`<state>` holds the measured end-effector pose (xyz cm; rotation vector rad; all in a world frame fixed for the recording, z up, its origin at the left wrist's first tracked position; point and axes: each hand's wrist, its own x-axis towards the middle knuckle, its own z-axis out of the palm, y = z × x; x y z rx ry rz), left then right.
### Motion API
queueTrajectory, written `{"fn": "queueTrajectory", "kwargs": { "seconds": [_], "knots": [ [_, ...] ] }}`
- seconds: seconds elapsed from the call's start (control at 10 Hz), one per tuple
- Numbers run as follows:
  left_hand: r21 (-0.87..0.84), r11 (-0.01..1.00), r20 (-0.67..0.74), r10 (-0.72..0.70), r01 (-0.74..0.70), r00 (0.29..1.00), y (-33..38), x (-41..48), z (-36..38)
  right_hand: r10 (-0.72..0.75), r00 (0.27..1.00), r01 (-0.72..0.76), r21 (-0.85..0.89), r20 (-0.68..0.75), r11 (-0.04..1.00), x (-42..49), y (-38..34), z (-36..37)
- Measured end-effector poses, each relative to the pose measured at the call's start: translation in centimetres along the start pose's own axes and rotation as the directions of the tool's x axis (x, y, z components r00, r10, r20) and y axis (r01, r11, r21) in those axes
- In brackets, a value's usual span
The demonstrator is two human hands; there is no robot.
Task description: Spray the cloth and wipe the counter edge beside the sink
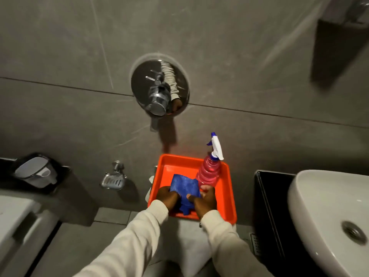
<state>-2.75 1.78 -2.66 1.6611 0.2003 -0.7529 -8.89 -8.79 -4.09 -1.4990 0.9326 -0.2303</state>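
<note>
The task looks barely begun: nothing suggests the cloth is sprayed, and the black tabletop (267, 196) beside the sink (319, 206) is unwiped. An orange tray (227, 196) holds a blue cloth (184, 185) near its front edge and a pink spray bottle (208, 172) toward its right side. The left hand (166, 195) and right hand (205, 198) both pinch the cloth.

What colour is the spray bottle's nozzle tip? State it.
Blue, on the spray bottle's white trigger head; head view.
</note>
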Motion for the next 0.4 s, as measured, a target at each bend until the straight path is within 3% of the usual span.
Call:
{"fn": "queueTrajectory", "kwargs": {
  "seconds": [0.1, 0.2, 0.3, 0.4],
  "knots": [
    [0.263, 0.965, -0.021, 0.02, -0.013, 1.0, 0.7, 1.2, -1.0, 0.0, 0.999, 0.007, -0.147, 0.047, 0.989, 2.1, 0.8, 1.0],
    [0.467, 0.882, -0.03, 0.083, -0.059, 0.996, 1.8, 1.2, -1.7, 0.018, 0.983, 0.066, -0.437, 0.185, 0.897, 2.8, 0.5, 0.6],
    [0.437, 0.863, -0.025, 0.294, -0.254, 0.956, 4.6, 0.3, -1.4, -0.078, 0.948, 0.259, -0.609, 0.308, 0.75, 2.5, -2.3, -0.5],
    [0.324, 0.718, -0.104, 0.674, -0.615, 0.732, 9.1, -1.3, -0.2, -0.264, 0.928, 0.349, -0.363, 0.263, 0.864, 2.0, -6.9, -1.6]
  ]
}}
